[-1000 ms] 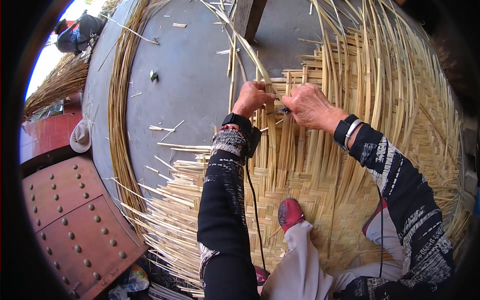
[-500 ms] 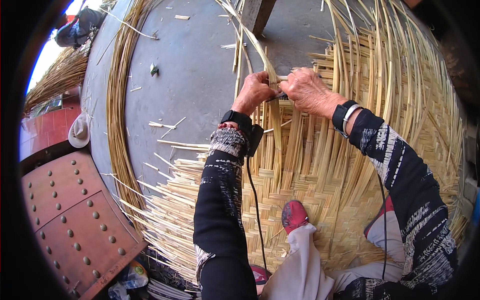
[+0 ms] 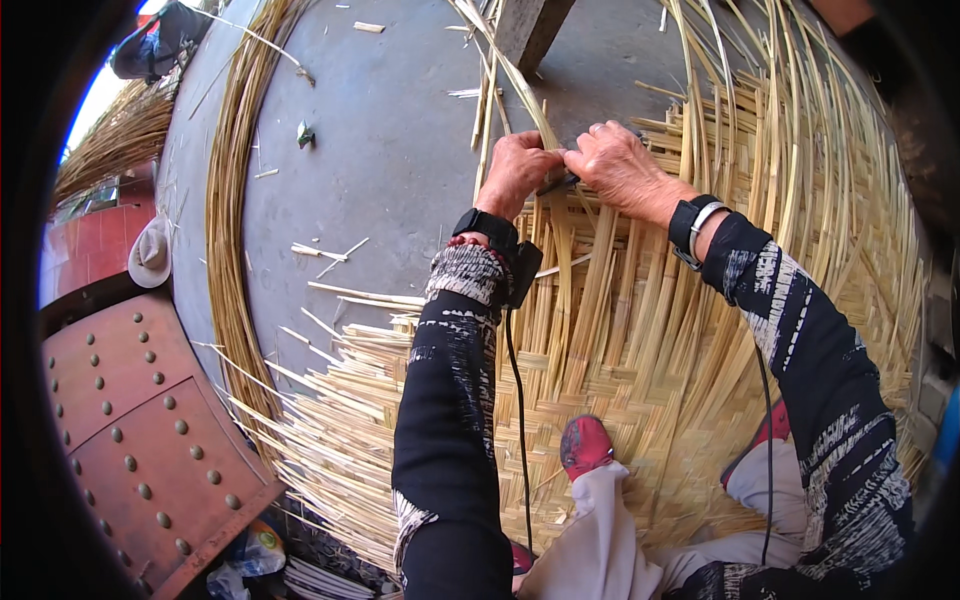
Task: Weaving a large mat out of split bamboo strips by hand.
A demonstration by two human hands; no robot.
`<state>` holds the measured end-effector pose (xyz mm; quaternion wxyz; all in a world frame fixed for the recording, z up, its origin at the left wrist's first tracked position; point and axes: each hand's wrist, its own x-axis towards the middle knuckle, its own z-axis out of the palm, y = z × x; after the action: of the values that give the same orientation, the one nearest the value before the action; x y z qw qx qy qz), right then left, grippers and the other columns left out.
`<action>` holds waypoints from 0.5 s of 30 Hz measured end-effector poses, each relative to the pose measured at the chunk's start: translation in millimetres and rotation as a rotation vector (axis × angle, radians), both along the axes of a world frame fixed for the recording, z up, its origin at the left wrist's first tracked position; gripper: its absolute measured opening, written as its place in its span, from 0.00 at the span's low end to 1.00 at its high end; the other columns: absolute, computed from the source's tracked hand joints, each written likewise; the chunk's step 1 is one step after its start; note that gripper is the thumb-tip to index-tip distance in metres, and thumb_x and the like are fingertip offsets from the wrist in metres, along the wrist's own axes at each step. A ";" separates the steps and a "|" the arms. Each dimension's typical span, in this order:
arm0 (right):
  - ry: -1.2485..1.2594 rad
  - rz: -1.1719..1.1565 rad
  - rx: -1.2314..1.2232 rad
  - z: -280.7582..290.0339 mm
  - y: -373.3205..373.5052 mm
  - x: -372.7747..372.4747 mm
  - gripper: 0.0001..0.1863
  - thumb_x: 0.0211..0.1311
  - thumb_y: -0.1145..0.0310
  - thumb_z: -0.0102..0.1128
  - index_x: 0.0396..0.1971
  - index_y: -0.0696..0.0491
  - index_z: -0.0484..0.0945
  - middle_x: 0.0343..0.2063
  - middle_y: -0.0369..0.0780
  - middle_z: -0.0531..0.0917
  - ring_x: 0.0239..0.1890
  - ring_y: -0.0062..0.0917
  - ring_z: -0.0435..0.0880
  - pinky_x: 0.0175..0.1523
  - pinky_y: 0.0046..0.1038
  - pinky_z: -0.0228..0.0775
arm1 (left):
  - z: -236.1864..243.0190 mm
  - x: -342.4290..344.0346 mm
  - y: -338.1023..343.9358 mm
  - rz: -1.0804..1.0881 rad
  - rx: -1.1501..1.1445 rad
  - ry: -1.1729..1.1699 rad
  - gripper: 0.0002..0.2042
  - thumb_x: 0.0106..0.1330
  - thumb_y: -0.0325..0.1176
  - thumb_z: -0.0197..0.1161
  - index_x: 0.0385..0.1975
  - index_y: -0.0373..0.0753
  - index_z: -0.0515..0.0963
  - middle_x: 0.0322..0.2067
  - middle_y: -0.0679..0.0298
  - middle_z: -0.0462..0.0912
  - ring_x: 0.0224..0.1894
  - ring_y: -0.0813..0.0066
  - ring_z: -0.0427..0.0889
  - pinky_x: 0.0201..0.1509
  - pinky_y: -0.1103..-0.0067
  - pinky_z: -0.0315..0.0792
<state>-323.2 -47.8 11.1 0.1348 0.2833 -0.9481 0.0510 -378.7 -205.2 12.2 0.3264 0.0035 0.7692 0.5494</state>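
A long flat reed strip (image 3: 522, 92) runs down between my hands onto the woven reed mat (image 3: 590, 440). My left hand (image 3: 518, 172) is closed round this strip, thumb and fingers pinching it at the mat's far edge. Close beside it, my right hand (image 3: 622, 165) is closed, its fingertips meeting the strip and the left thumb. A small dark piece, perhaps part of a tool, shows under the fingertips; its kind cannot be made out. Below the hands the strip continues over upright strips lying loose on the weave.
Loose strip ends (image 3: 330, 410) fan out at the mat's left. A long bundle of thin reeds (image 3: 232, 200) lies on the grey floor. A wooden post (image 3: 530, 35) stands beyond my hands. At left are a studded reddish panel (image 3: 140, 430) and a pale hat (image 3: 152, 252).
My right hand's fingers have come closer to the left thumb, covering the light piece that showed between the hands. The view has shifted slightly. My left hand keeps its hold on the strip.
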 end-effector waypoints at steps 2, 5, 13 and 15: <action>-0.036 0.017 -0.036 0.7 1.0 -2.4 0.01 0.48 0.76 0.52 0.22 0.54 0.72 0.21 0.40 0.73 0.29 0.31 0.74 0.38 0.31 0.66 | -4.4 -2.0 2.1 0.037 0.057 -0.022 0.07 0.51 0.25 0.63 0.30 0.31 0.79 0.25 0.65 0.79 0.27 0.82 0.75 0.31 0.84 0.70; -0.068 -0.018 -0.042 -3.0 4.1 -5.9 0.02 0.47 0.77 0.52 0.23 0.54 0.72 0.23 0.41 0.73 0.31 0.32 0.74 0.39 0.31 0.65 | -8.3 -4.1 7.5 0.125 0.057 -0.007 0.06 0.52 0.22 0.64 0.31 0.34 0.79 0.27 0.66 0.79 0.29 0.80 0.77 0.34 0.82 0.72; -0.059 -0.040 -0.020 -12.7 4.5 -13.8 0.02 0.47 0.75 0.53 0.22 0.53 0.74 0.22 0.40 0.75 0.31 0.31 0.74 0.40 0.30 0.66 | -21.3 -11.6 1.0 0.091 0.009 0.035 0.10 0.51 0.20 0.65 0.34 0.33 0.79 0.30 0.64 0.81 0.30 0.79 0.78 0.36 0.84 0.74; -0.043 -0.028 0.003 -15.5 5.1 -14.9 0.02 0.48 0.74 0.53 0.21 0.52 0.75 0.22 0.39 0.76 0.31 0.29 0.76 0.41 0.28 0.67 | -21.3 -11.3 3.0 0.095 0.008 0.030 0.10 0.51 0.20 0.65 0.35 0.33 0.79 0.31 0.64 0.81 0.30 0.80 0.78 0.36 0.85 0.74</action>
<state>-338.1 -42.8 -4.4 0.1148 0.2690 -0.9548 0.0535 -390.1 -202.2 -9.1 0.2883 -0.0232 0.7710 0.5673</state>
